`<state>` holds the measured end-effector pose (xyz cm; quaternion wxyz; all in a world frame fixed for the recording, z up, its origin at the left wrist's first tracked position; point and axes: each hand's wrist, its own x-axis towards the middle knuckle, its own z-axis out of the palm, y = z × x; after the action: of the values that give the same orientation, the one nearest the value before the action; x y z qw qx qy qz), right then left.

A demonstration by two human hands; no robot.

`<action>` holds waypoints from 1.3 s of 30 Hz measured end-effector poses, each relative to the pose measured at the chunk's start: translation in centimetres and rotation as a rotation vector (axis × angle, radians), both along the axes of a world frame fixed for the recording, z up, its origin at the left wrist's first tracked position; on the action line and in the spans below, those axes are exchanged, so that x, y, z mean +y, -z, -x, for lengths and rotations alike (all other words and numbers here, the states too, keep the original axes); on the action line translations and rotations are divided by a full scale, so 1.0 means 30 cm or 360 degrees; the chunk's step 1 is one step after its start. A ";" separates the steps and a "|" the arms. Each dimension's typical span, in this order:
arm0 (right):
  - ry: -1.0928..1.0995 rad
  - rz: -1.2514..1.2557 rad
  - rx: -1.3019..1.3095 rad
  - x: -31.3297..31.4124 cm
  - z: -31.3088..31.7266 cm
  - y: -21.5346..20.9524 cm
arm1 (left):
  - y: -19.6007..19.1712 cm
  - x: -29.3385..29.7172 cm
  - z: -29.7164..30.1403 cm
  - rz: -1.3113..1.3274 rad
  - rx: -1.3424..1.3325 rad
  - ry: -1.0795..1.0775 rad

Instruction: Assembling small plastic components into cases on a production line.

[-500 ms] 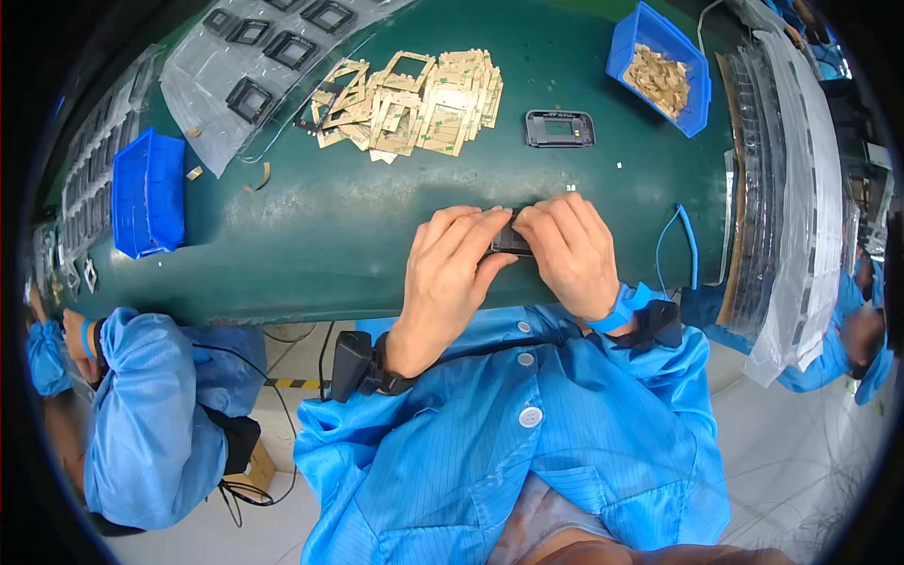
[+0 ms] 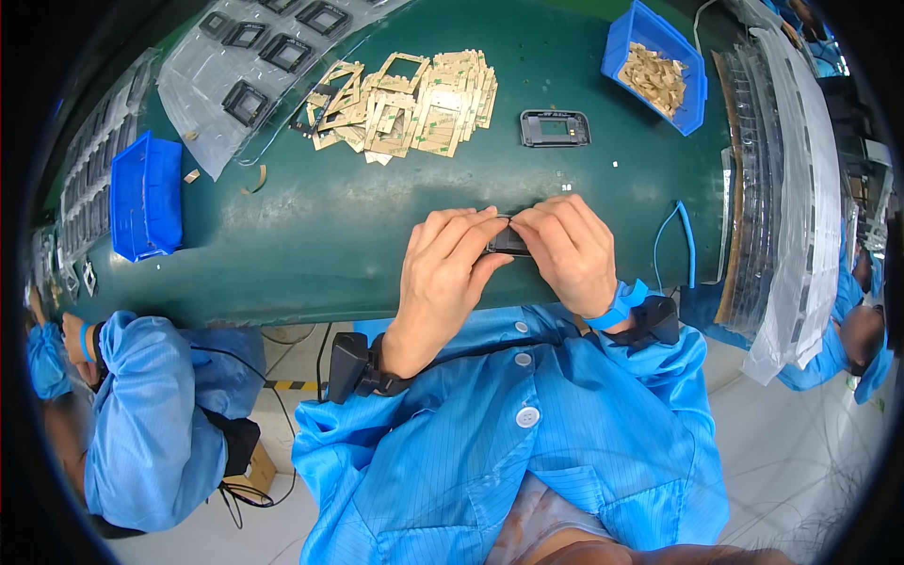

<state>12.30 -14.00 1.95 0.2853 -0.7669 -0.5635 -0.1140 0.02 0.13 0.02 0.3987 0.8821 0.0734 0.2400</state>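
Observation:
Both hands meet over a small black plastic frame (image 2: 508, 244), mostly hidden by my fingers. My left hand (image 2: 446, 256) grips its left side, thumb at the near edge and fingertips at the far edge. My right hand (image 2: 569, 247) has its fingers pinched together at the frame's right part; whether a thin piece is between them is hidden. Beyond my right hand, a similar black frame (image 2: 540, 139) with a rectangular window lies on the green table. Farther left is a heap of beige adhesive-backed sheets (image 2: 433, 104) with cut-out windows.
A blue bin (image 2: 699, 94) with beige scraps stands far right, another blue bin (image 2: 148, 217) at left. Black frames (image 2: 247, 102) lie on a clear plastic tray. Stacked clear trays (image 2: 763, 179) line the right edge. A blue strap (image 2: 692, 250) lies nearby. Co-workers sit on both sides.
My right fingertips have shifted slightly left over the black frame, while my left hand keeps its hold. The whole view has drifted a little.

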 end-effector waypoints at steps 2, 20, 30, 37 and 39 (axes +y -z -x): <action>0.0009 -0.0038 0.0064 -0.003 -0.004 0.003 | -0.001 0.000 0.000 0.0001 0.0005 0.0001; 0.0025 0.0003 0.0016 -0.002 0.005 0.008 | 0.003 -0.001 -0.002 0.0015 0.0013 -0.0012; -0.0012 0.0083 -0.0160 -0.004 0.010 0.006 | -0.001 -0.004 -0.003 0.0026 0.0002 -0.0016; 0.0013 0.0221 -0.0105 0.010 0.012 -0.004 | 0.001 -0.004 -0.002 0.0061 0.0015 -0.0035; 0.0006 0.0237 -0.0062 0.011 0.008 -0.003 | -0.002 -0.007 -0.003 0.0093 0.0042 -0.0065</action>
<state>12.06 -13.66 2.05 0.2162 -0.7846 -0.5744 -0.0873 0.11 -0.08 0.09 0.4183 0.8715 0.1035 0.2342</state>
